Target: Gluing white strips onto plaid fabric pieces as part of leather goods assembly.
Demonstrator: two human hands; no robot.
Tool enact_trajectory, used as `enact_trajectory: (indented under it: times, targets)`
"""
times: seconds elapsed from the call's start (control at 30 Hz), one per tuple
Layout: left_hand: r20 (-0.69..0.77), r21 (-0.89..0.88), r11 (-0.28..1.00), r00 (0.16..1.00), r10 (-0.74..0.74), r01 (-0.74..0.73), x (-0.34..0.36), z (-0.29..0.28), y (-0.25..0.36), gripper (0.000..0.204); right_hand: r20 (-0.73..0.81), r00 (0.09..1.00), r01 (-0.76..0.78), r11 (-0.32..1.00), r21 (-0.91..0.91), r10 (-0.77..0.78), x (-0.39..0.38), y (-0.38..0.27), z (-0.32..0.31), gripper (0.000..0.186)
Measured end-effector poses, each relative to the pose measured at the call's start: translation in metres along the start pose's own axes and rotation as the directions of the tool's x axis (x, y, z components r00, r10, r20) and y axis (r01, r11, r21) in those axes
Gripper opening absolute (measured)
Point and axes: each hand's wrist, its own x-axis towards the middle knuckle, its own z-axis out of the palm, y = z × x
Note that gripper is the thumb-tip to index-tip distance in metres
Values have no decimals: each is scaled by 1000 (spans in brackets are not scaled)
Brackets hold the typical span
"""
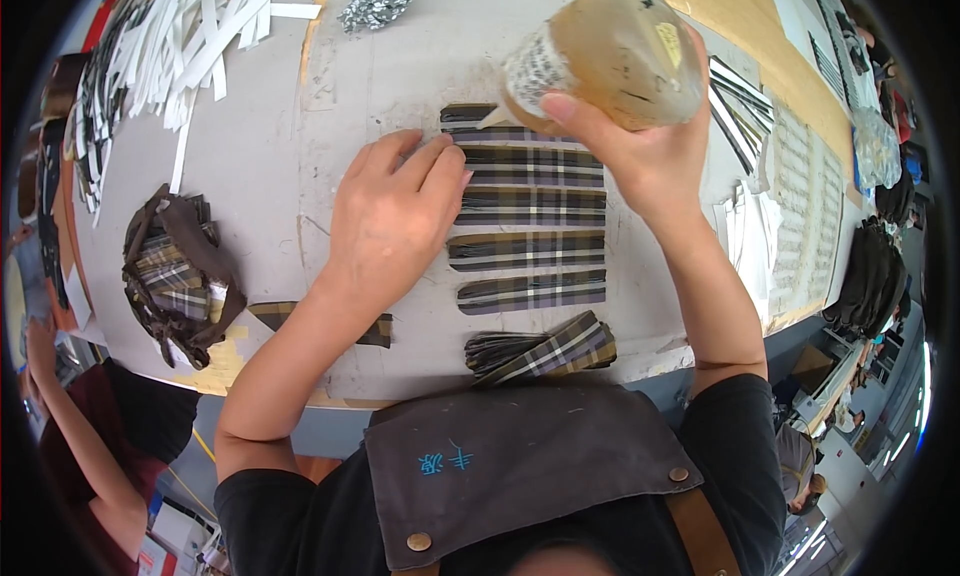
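Observation:
My right hand [640, 156] grips a large translucent bottle [620, 51] of amber liquid, tilted so its pale nozzle [492, 116] is over the top fabric strips. Several stacks of plaid strips [530, 206] in olive, dark grey and white lie in rows on the table. My left hand [400, 191] rests at their left ends, fingers bent and slightly apart. A loose plaid bundle [540, 351] lies at the near edge. A dark-tied plaid bundle [180, 276] sits at left, with another plaid piece [275, 313] partly behind my left forearm.
On the worktable [370, 86] are white strips [220, 26] at back left, a speckled crumpled lump [375, 6], white pieces [745, 246] and more strips [735, 106] at right. A co-worker's arm [85, 436] shows at lower left; another person [800, 466] is beyond the right edge.

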Motion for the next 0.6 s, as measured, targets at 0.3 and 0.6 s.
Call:
enact_trajectory:
  times: [0.3, 0.6]
  targets:
    - [14, 23, 1000, 1000, -8, 8, 0, 0, 0, 16, -123, 984, -130, 991, -28, 125, -13, 2, -54, 71]
    - [15, 21, 1000, 1000, 7, -8, 3, 0, 1, 17, -244, 963, -147, 984, -102, 119, -23, 10, -87, 68]
